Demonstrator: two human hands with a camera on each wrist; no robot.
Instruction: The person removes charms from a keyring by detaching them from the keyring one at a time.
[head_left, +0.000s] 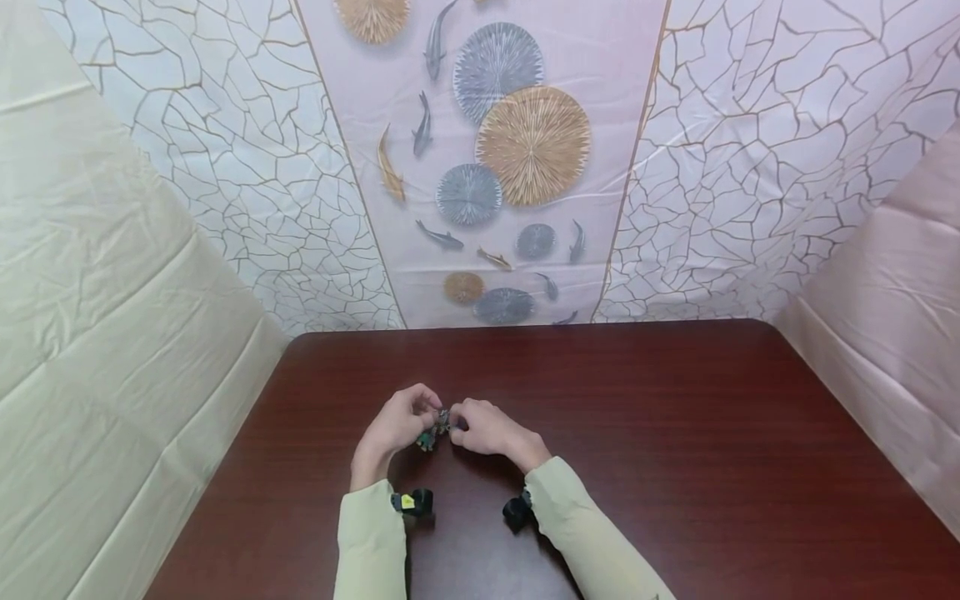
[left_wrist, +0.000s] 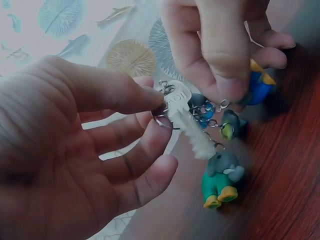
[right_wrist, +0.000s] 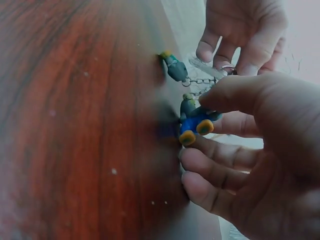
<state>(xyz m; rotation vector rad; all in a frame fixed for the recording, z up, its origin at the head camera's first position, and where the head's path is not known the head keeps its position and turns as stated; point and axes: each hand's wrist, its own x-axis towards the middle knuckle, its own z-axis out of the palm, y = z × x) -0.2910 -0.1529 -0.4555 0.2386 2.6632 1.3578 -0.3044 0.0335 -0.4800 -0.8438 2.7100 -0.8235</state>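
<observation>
Both hands (head_left: 442, 427) pinch keychain (left_wrist: 200, 125) above table (head_left: 675, 433)

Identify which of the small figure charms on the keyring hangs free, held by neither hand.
The green-bodied charm with yellow feet: it dangles on its chain below the key, while the right hand pinches the blue one.

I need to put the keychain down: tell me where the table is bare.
Bare wood lies on the table right of the right hand, left of the left hand, and beyond both toward the patterned backdrop. It is crowded only around the keychain between the hands.
</observation>
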